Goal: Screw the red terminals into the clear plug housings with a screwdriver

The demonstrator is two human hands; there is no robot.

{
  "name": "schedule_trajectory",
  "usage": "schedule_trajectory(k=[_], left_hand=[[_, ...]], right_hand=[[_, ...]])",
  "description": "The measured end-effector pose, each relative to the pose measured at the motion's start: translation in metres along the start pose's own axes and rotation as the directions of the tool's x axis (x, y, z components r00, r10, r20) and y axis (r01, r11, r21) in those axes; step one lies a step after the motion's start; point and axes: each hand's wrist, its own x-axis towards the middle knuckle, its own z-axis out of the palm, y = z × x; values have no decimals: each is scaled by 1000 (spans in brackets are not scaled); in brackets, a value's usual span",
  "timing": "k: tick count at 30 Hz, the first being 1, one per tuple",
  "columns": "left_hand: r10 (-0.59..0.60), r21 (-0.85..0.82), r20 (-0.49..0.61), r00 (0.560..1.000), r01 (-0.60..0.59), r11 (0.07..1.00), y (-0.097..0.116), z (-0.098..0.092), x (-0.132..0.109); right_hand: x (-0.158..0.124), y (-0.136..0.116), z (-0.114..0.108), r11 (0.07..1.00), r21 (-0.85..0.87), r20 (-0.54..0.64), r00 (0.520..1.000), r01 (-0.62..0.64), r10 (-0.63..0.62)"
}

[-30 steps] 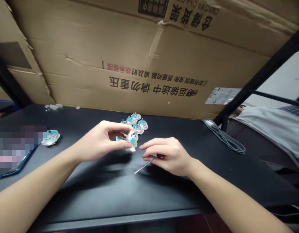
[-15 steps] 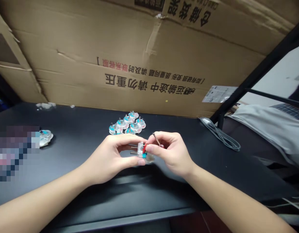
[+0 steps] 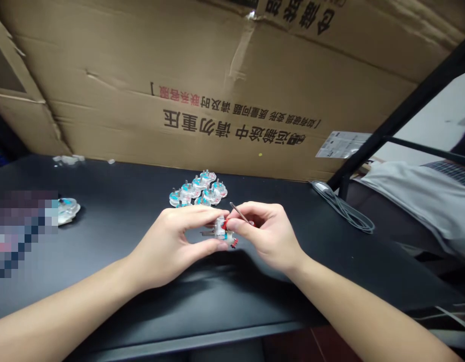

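Thumb and fingers of my left hand (image 3: 179, 239) are closed around a clear plug (image 3: 219, 227) with a blue inset. Its metal prongs point left, toward my palm. Small red bits show at its lower right edge. On the plug's right side, my right hand (image 3: 268, 231) pinches a small red part (image 3: 225, 224) against it. A thin metal shaft (image 3: 240, 213), like a screwdriver's, sticks up and left out of the same hand; its other end is mostly hidden by the fingers. Just beyond my hands stands a group of several similar clear-and-blue plugs (image 3: 197, 187), prongs up.
Another clear-and-blue piece (image 3: 68, 210) lies on the black table (image 3: 115, 201) at left, beside a pixelated patch. Small clear bits (image 3: 68, 159) lie at the back left. A large cardboard sheet (image 3: 202, 60) stands behind. A coiled grey cable (image 3: 343, 208) rests at right, near a black frame post.
The plug has turned slightly in my left hand, so red bits now show at its lower right. The metal shaft has tipped further left and flatter. The view has shifted slightly.
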Motion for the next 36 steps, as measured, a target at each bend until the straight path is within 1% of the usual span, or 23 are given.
schedule_trajectory(k=[4,8,12,15,20,22,23,25,27,29,31,33,36], left_hand=[[52,131,-12,999,-50,990,-1,0,-2],[81,200,8,997,-81,976,-3,0,-3],[100,196,19,995,-102,975,-3,0,-2],[91,182,18,996,-93,979,-2,1,-1],[59,154,3,998,-58,986,-2,3,-1],[24,103,6,1000,-24,994,-2,5,-2],[-6,52,12,1000,6,999,-2,6,-2],[-95,-120,37,995,99,988,-3,7,-2],[-196,-325,81,977,212,922,-4,8,-1],[-265,-470,116,957,288,834,-6,6,-1],[-294,-542,107,950,303,783,-8,3,0],[-299,-588,68,952,280,759,-10,1,1],[-294,-649,23,956,238,723,-11,-1,0]], right_hand=[[0,-2,0,1000,-20,11,1000,3,-3],[1,-3,0,999,-49,34,999,12,-11],[0,-4,0,996,-85,52,998,35,-31],[-1,-5,1,990,-124,49,997,71,-65],[0,-2,5,955,-230,37,983,186,-182],[1,-1,6,937,-276,28,976,215,-216],[1,0,6,931,-291,24,974,220,-223],[1,2,4,929,-292,27,973,228,-231],[2,3,-2,925,-282,27,966,254,-257],[4,3,-9,897,-327,37,952,298,-303],[7,2,-17,835,-428,60,933,346,-356],[9,0,-23,766,-518,82,913,381,-399],[10,-2,-26,704,-580,97,893,410,-440]])
